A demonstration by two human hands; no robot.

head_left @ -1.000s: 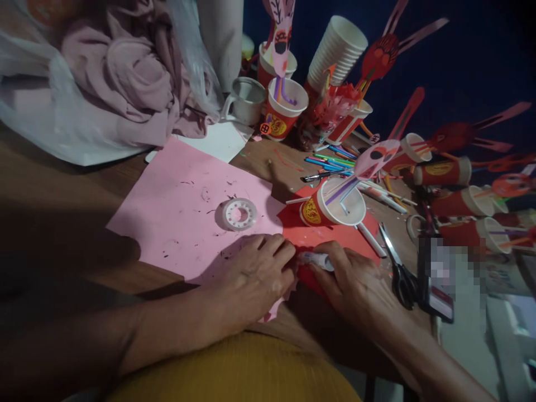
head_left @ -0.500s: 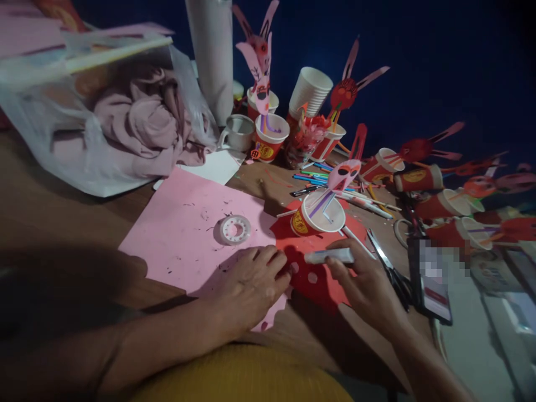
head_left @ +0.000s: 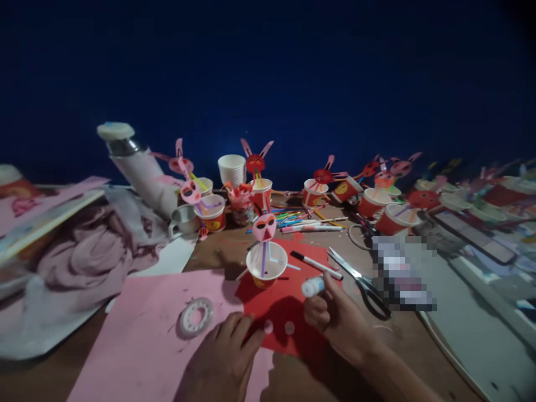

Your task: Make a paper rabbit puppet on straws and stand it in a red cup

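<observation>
My right hand (head_left: 341,318) is closed around a small white tube (head_left: 314,286), held above the red paper (head_left: 301,312). My left hand (head_left: 230,352) rests with its fingers apart at the edge of the pink paper (head_left: 125,318), its fingertips beside a small pale pink disc (head_left: 268,326). A second pale disc (head_left: 289,328) lies on the red paper. A white tape ring (head_left: 196,318) sits on the pink paper. Behind the hands stands a paper cup (head_left: 267,265) with a pink long-eared paper face (head_left: 264,228) rising from it.
Scissors (head_left: 362,285) and a black-capped marker (head_left: 316,264) lie right of the cup. Further back are pens (head_left: 310,228), a cup stack (head_left: 232,170), several decorated cups and a metal mug (head_left: 184,220). A thermos (head_left: 142,173) leans at the left beside a cloth (head_left: 87,245). A phone (head_left: 473,234) lies at the right.
The camera view has tilted up and turned, showing more wall and more cups at the right. The tube in my right hand now points more toward the camera.
</observation>
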